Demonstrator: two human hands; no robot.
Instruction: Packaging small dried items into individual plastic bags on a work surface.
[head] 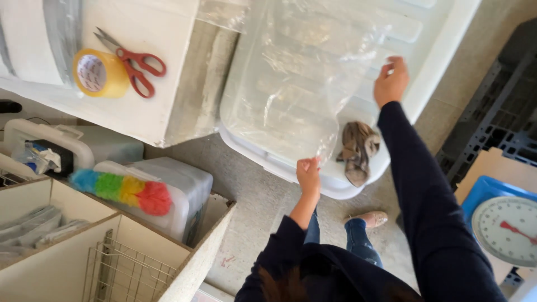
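Head view: your left hand (309,173) pinches the lower edge of a clear plastic bag (296,72); your right hand (391,81) grips its far upper edge. The bag is spread flat over a white bin lid (436,61). A crumpled brown cloth (357,150) lies on the lid, just beside the bag. Red scissors (134,61) and a tape roll (99,72) sit on the white box (162,106), well apart.

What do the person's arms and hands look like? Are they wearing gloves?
No gloves. Both hands are bare: the left hand and the right hand show no rings, watch or bracelet that I can make out. Both arms are covered by long, dark navy sleeves of plain, soft-looking fabric with no pattern, ending at the wrists.
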